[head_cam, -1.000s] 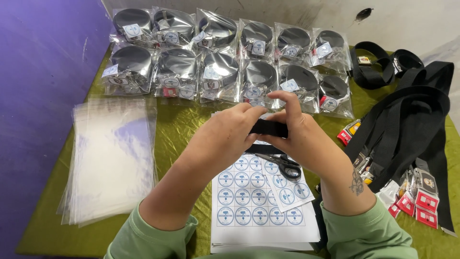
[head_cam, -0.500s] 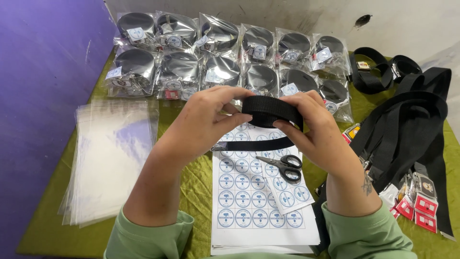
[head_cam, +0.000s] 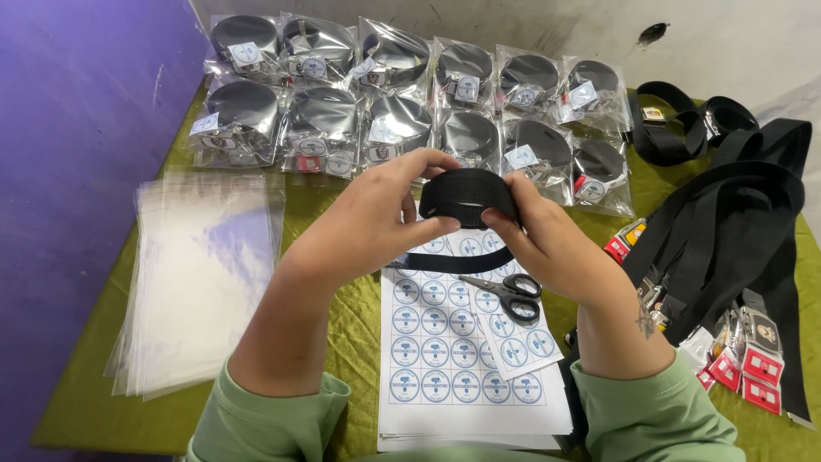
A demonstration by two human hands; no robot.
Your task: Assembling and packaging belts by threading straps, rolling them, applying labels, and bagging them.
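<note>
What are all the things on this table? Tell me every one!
rolled belt: one, black, held up between both hands
bagged belts: about twelve, black in shiny clear bags, two rows at the far edge
loose belts: a pile, black, right side
empty bags: one stack, clear, left side
sticker sheets: a stack, white with blue circles, centre
scissors: one, black handles, on the stickers
tablecloth: one, green
left hand: grips the roll
right hand: grips the roll
</note>
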